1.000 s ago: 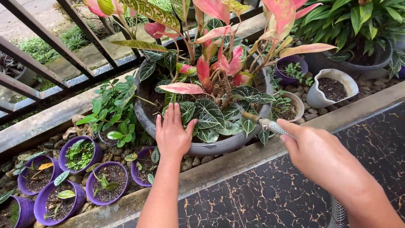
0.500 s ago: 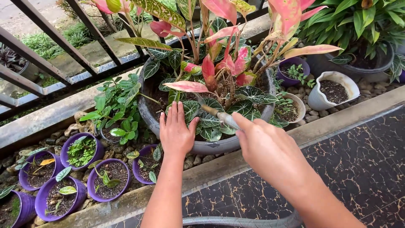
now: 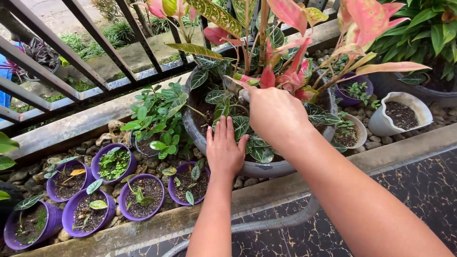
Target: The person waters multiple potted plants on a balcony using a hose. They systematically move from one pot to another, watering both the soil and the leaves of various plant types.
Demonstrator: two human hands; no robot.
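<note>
A large grey pot [image 3: 271,169] holds a plant with pink and dark veined leaves [image 3: 285,71]. My left hand [image 3: 226,152] lies flat, fingers together, on the veined leaves at the pot's near rim. My right hand [image 3: 276,114] is stretched over the middle of the pot, closed around the end of a grey hose. The nozzle is almost fully hidden behind that hand. The hose [image 3: 281,221] trails back under my right arm along the dark floor.
Several small purple pots [image 3: 147,197] with seedlings sit on pebbles to the left. A white pot [image 3: 388,123] of soil stands at right. A dark metal railing [image 3: 95,43] runs behind. A concrete curb [image 3: 404,152] separates the bed from the black tiled floor [image 3: 419,185].
My right hand has carried the hose end from the pot's right rim leftward and inward over the plant. The hose now lies across the floor. My left hand stays on the leaves.
</note>
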